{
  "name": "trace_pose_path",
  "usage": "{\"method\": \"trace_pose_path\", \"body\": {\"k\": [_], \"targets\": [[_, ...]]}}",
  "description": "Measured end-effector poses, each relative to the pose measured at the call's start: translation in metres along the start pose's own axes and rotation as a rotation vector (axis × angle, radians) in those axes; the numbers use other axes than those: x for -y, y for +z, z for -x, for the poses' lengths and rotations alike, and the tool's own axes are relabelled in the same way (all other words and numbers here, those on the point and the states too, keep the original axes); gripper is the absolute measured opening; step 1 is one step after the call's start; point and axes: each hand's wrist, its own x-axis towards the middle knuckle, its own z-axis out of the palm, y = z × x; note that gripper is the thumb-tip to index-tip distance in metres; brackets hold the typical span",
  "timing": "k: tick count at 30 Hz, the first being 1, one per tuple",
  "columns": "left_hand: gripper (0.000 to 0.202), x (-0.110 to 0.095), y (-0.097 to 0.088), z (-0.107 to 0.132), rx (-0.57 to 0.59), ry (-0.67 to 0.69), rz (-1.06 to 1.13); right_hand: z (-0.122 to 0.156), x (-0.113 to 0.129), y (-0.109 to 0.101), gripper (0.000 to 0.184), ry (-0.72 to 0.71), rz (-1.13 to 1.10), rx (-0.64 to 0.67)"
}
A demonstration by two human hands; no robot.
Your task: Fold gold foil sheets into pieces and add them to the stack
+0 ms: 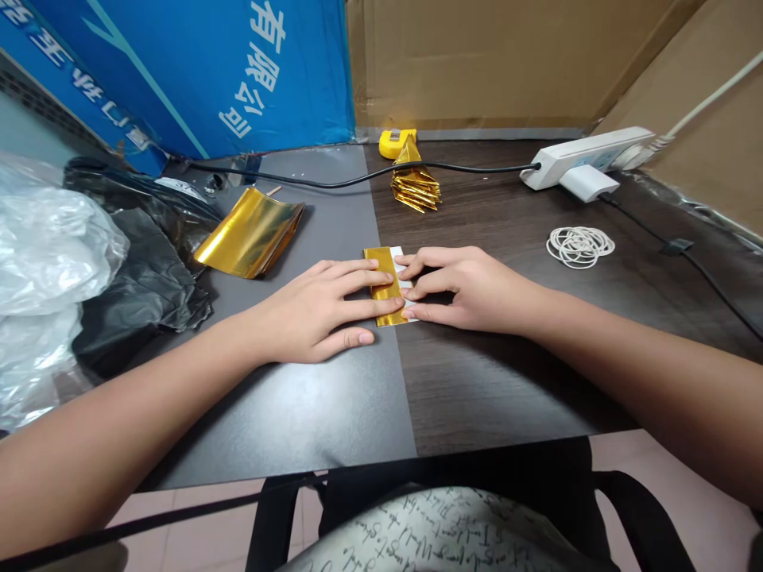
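Observation:
A small sheet of gold foil paper lies on the desk in front of me, partly folded, with a white strip of its back showing on the right. My left hand rests on the gold part, fingers stretched out flat and the thumb on the desk. From the other side, my right hand touches the white strip with bent, slightly parted fingertips. These fingertips cover part of the right edge. Behind my left hand sits a stack of gold foil sheets. Folded gold foil pieces are bunched at the back.
A yellow tape measure stands at the back, with a black cable running across the desk. To the right are a white power strip and white rubber bands. Clear plastic and a black bag fill the left side.

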Motion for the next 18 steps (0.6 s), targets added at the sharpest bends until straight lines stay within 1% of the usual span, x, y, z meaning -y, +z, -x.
{"method": "trace_pose_path", "body": {"k": [13, 18], "targets": [[0.051, 0.0010, 0.0017, 0.0012, -0.005, 0.009, 0.012, -0.0012, 0.0035, -0.0009, 0.017, 0.028, -0.005, 0.014], [0.051, 0.0013, 0.0015, 0.0014, 0.003, 0.006, 0.013, -0.0019, 0.0040, -0.0022, 0.016, 0.057, -0.016, 0.044]]}}
